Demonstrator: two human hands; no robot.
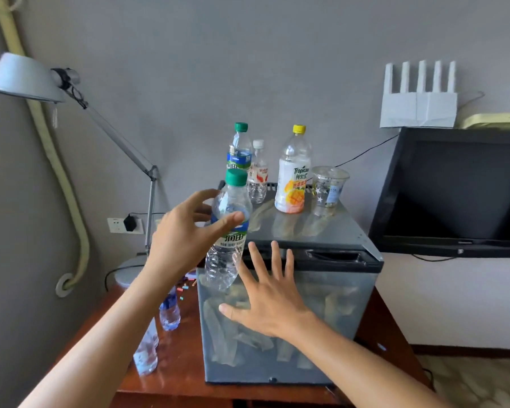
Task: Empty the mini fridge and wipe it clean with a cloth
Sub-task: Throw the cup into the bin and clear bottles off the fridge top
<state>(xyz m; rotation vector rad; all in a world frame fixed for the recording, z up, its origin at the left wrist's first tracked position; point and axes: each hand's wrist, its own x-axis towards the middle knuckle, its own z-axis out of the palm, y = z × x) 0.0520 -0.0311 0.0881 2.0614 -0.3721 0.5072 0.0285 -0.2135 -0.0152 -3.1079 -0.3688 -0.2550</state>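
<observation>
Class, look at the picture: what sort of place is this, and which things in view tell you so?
Probably a hotel or guest room: a mini fridge on a wooden table, a flat-screen TV beside it, and a desk lamp against a plain wall.

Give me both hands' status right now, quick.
Left hand: holds the green-capped water bottle, thumb across its label.
Right hand: open, fingers spread in front of the mini fridge door, holding nothing.

Left hand (186, 231) curled in a grip toward 1 o'clock; right hand (270, 298) flat, fingers spread toward 12.
</observation>
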